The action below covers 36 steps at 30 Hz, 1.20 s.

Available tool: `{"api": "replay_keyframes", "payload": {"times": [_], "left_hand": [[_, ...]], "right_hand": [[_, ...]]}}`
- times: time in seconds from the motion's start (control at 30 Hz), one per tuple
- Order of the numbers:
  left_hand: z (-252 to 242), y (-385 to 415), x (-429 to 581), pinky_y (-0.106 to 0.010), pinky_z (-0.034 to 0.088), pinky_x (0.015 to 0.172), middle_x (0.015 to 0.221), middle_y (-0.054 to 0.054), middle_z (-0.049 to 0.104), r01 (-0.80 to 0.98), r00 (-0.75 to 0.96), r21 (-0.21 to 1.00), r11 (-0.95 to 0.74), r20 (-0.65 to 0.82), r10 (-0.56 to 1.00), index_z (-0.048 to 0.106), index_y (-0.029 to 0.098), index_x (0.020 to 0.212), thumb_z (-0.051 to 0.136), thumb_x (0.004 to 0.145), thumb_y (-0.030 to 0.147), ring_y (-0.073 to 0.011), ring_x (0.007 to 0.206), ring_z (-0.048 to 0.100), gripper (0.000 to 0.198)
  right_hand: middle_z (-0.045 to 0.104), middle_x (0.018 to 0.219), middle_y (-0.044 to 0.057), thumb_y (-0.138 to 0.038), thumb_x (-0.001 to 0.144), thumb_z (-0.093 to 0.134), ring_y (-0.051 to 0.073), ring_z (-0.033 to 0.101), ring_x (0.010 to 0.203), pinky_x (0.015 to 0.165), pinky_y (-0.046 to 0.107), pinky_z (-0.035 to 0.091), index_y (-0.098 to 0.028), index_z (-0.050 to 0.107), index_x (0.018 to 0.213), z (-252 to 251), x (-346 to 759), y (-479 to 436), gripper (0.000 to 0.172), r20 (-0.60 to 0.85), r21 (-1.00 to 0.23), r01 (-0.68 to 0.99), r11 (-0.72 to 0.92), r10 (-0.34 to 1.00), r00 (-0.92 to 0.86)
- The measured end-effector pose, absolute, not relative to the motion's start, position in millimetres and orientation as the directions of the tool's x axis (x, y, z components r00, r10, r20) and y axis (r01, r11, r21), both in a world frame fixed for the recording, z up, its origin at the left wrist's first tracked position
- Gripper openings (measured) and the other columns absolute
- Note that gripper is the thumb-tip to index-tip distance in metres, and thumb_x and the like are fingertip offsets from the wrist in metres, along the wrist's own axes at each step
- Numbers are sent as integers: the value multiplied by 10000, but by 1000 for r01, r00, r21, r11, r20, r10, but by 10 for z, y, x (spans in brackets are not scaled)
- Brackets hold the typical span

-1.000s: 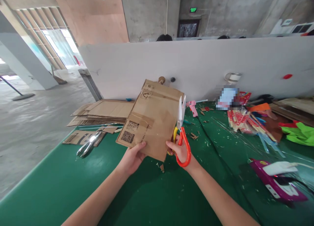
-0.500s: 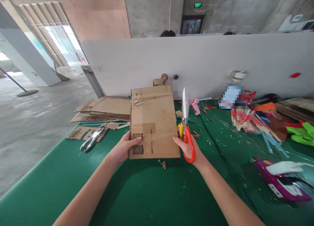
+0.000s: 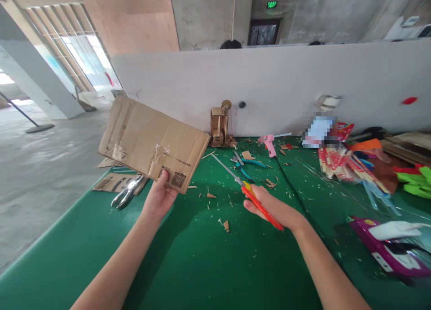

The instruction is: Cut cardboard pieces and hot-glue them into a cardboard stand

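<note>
A flat piece of brown cardboard point(image 3: 151, 141) with clear tape and a printed code is tilted up above the table's left part. My left hand point(image 3: 161, 197) grips its lower edge, thumb on the printed face. In my right hand point(image 3: 269, 206) is a pair of scissors point(image 3: 257, 204) with red and yellow handles, blades pointing up and to the left. The scissors are apart from the cardboard. Beyond their tips stands a small cardboard construction point(image 3: 218, 126) against the partition. Teal-handled pliers point(image 3: 247, 163) lie just past my right hand.
Silver pliers point(image 3: 127, 192) rest on a cardboard scrap point(image 3: 104, 183) at left. A pink glue gun point(image 3: 269, 144) lies behind, its cable running forward. At right are bundled sticks point(image 3: 336, 164), green cloth point(image 3: 414, 182) and a purple device point(image 3: 384, 247). Cardboard bits litter the green table point(image 3: 202, 265).
My right hand has let go of the cardboard and moved slightly right, still with the scissors. My left hand has swung the cardboard left and turned it, uncovering the cardboard construction.
</note>
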<state>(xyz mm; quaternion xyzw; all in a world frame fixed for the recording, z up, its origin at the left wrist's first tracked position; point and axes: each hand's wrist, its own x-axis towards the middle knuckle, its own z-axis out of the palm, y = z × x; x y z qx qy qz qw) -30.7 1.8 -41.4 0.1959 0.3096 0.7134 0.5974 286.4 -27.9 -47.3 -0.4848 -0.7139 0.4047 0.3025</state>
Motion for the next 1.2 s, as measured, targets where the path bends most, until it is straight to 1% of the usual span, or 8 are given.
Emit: {"api": "replay_keyframes", "payload": {"times": [0.1, 0.2, 0.43, 0.57, 0.7, 0.8, 1.07, 1.2], "left_hand": [[-427, -15, -204, -274, 574, 808, 906, -40, 740, -709, -196, 698, -99, -61, 979, 648, 144, 974, 527, 881, 95, -139, 793, 702, 160], [-438, -41, -117, -304, 572, 826, 869, -35, 742, -700, -170, 709, -85, -49, 984, 660, 144, 918, 589, 838, 83, -145, 757, 704, 124], [-453, -71, -61, -289, 576, 810, 866, -34, 742, -702, -145, 710, -58, -63, 988, 667, 146, 906, 585, 828, 56, -139, 767, 702, 145], [-438, -61, -70, -259, 583, 771, 870, -33, 742, -708, -171, 701, -83, -57, 984, 668, 148, 915, 569, 838, 53, -133, 760, 701, 158], [-435, -36, -106, -232, 571, 790, 887, -24, 741, -713, -241, 683, -158, -28, 970, 665, 151, 926, 589, 838, 79, -123, 782, 698, 137], [-452, -40, -100, -249, 568, 811, 911, -30, 738, -711, -226, 689, -139, -36, 974, 661, 150, 944, 604, 836, 104, -132, 792, 698, 130], [-450, -75, 27, -246, 573, 797, 893, -20, 741, -720, -193, 685, -112, -43, 980, 655, 167, 947, 612, 830, 99, -130, 787, 700, 142], [-467, -66, 31, -290, 562, 851, 872, -16, 741, -717, -203, 689, -109, -57, 977, 649, 174, 941, 638, 816, 119, -143, 793, 703, 136]], "right_hand": [[508, 772, 3, -581, 728, 648, 168, 484, 652, 658, 371, 463, -236, 523, 751, -502, 2867, -267, 368, 10, -824, 530, 201, 940, -340], [508, 768, 8, -598, 752, 616, 172, 483, 660, 646, 356, 453, -235, 517, 769, -496, 2857, -260, 377, 0, -782, 582, 225, 933, -360], [497, 763, 5, -588, 753, 618, 169, 483, 658, 647, 361, 452, -229, 503, 747, -489, 2819, -269, 377, 32, -785, 572, 239, 937, -348], [493, 757, 3, -592, 737, 630, 169, 480, 648, 642, 361, 446, -233, 499, 746, -475, 2812, -276, 382, 5, -781, 587, 214, 942, -337], [508, 796, 17, -586, 743, 628, 180, 493, 670, 653, 371, 445, -237, 499, 774, -463, 2803, -287, 373, -22, -780, 593, 200, 938, -345], [522, 818, 27, -570, 727, 655, 187, 500, 677, 657, 376, 449, -237, 506, 796, -460, 2779, -295, 371, -47, -770, 613, 180, 941, -335], [544, 871, 49, -507, 713, 690, 231, 535, 801, 743, 409, 456, -232, 521, 834, -472, 2742, -279, 345, -23, -744, 629, 224, 933, -360], [567, 872, 49, -496, 673, 728, 256, 542, 875, 757, 403, 455, -233, 537, 821, -448, 2728, -289, 357, 3, -747, 621, 238, 935, -354]]}}
